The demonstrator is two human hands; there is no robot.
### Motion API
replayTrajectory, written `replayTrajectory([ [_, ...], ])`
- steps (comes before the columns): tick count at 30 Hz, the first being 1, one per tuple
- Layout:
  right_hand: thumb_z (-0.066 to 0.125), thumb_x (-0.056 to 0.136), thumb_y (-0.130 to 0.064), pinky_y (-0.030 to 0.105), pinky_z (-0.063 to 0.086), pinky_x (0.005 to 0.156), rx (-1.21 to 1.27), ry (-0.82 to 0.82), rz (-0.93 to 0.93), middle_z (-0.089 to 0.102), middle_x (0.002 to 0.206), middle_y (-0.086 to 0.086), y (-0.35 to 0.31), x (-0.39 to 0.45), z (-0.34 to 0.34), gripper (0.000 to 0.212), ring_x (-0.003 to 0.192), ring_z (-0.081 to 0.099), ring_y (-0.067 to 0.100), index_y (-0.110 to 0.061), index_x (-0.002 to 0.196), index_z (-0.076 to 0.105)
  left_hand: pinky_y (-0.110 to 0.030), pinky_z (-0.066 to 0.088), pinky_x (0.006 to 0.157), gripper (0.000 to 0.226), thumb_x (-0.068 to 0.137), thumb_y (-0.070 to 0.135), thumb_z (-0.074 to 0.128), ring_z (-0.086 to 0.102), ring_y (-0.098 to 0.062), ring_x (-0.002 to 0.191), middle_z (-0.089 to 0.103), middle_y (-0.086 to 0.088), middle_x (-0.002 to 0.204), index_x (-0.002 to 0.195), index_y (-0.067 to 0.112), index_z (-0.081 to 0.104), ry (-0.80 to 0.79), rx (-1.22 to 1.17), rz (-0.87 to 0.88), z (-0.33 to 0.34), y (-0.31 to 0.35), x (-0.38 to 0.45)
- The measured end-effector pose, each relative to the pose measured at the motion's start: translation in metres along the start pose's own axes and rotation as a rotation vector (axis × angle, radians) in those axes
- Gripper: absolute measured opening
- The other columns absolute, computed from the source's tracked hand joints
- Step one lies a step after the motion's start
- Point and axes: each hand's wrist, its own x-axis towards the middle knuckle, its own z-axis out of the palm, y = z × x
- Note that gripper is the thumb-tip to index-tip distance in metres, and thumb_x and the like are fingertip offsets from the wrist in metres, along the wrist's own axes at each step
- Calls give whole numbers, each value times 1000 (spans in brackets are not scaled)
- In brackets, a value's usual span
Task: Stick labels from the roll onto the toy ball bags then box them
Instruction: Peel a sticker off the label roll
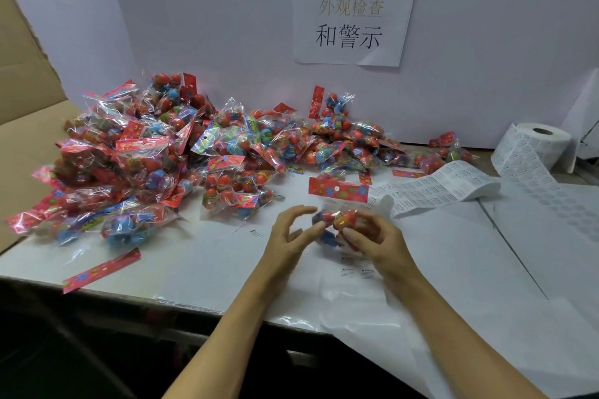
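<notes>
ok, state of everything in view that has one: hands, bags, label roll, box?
left hand: open, fingers spread, fingertips at the held bag
right hand: grips the held bag
held bag: sealed, lifted off the table, red header card up
bag pile: heaped loose on the table, unboxed
label roll: upright, partly unwound, strip trailing over the table
label strip: lying flat, labels facing up
cardboard box: open, flaps up

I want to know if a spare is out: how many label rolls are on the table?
1. The label roll stands at the far right by the white wall, its strip of labels unwound toward the bag in the right hand. Another could be hidden out of frame.
</notes>
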Motion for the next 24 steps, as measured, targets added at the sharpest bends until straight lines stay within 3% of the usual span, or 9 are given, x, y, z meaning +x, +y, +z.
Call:
replayTrajectory([
  [2, 70, 91, -1, 22, 57, 72, 60, -18, 29, 78, 101, 7, -2, 0, 0, 31, 93, 76, 21, -17, 117, 67, -26, 42, 106, 67, 78, 46, 74, 48, 10, 127, 49, 16, 142, 140, 37, 51, 25, -93, -65, 1, -4, 3],
  [4, 68, 92, -1, 20, 56, 70, 39, -47, 43, 79, 99, 5, -3, -1, 1, 30, 90, 76, 18, -17, 118, 67, -33, 50, 102, 79, 77, 45, 76, 63, -2, 119, 55, 11, 140, 147, 32, 42, 42, -180, -130, 2, -8, 6],
  [7, 74, 90, -14, 22, 57, 71, -4, -54, 75, 78, 99, 3, -4, -2, 1, 27, 94, 75, 18, -22, 116, 69, -51, 56, 100, 51, 81, 39, 76, 74, -23, 105, 76, -5, 114, 126, 18, 66, 23, -153, -137, 0, -10, 8],
  [9, 72, 85, -34, 23, 57, 70, -24, -33, 97, 78, 98, -1, -6, -2, 1, 25, 94, 74, 17, -26, 109, 73, -56, 56, 97, 27, 84, 37, 75, 75, -29, 100, 78, -9, 104, 106, 21, 77, -2, -126, -102, -2, -11, 8],
  [13, 69, 87, -47, 28, 60, 71, -55, -19, 77, 78, 93, 6, -5, -1, 5, 33, 89, 75, 22, -18, 101, 76, -44, 61, 84, 15, 83, 33, 76, 76, -32, 96, 78, -13, 97, 94, 23, 79, -27, -163, -92, -2, -11, 7],
  [16, 72, 83, -43, 33, 61, 72, -69, -8, 75, 77, 93, 7, -3, 0, 6, 31, 88, 75, 24, -16, 99, 77, -34, 61, 77, 17, 81, 36, 78, 76, -32, 93, 78, -13, 95, 91, 23, 78, -34, -161, -81, -1, -10, 6],
  [20, 74, 90, -23, 26, 56, 61, 4, -21, 89, 77, 92, 13, -3, -1, 5, 13, 81, 75, 27, -17, 100, 78, -27, 58, 76, 11, 83, 30, 76, 76, -22, 90, 78, -7, 94, 91, 25, 80, -29, -150, -92, -2, -10, 7],
  [24, 77, 87, -20, 21, 56, 72, -12, 15, 92, 78, 96, 9, -5, 1, 3, 13, 91, 75, 21, -18, 98, 82, -29, 60, 77, 9, 81, 28, 77, 75, -20, 89, 78, -6, 93, 88, 23, 80, -53, -179, -118, -2, -8, 7],
])
